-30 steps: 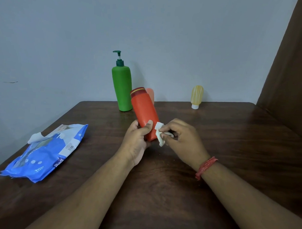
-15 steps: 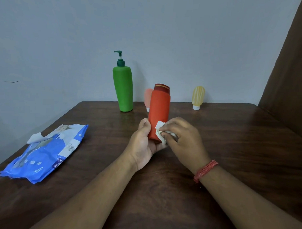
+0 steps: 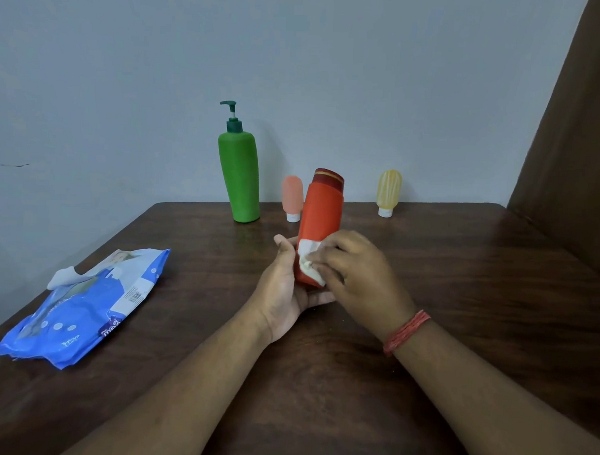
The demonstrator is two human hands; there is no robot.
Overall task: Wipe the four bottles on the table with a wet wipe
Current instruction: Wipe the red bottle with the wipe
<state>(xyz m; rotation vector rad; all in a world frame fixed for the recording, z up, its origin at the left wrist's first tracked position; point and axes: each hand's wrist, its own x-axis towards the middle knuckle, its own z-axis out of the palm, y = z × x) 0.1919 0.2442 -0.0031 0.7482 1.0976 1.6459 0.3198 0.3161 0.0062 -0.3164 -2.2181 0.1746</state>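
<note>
Wiping: orange bottle point(image 3: 321, 224).
Left hand point(image 3: 286, 288) grips its base; right hand point(image 3: 355, 273) pinches wipe point(image 3: 307, 261), apparently low; rotate bottle, stroke toward cap.

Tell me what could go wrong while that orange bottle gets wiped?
The orange bottle is held only at its bottom by the left hand, so rubbing with the wipe in the right hand might make it slip. If it tips forward, it could knock over the small pink bottle behind.
</note>
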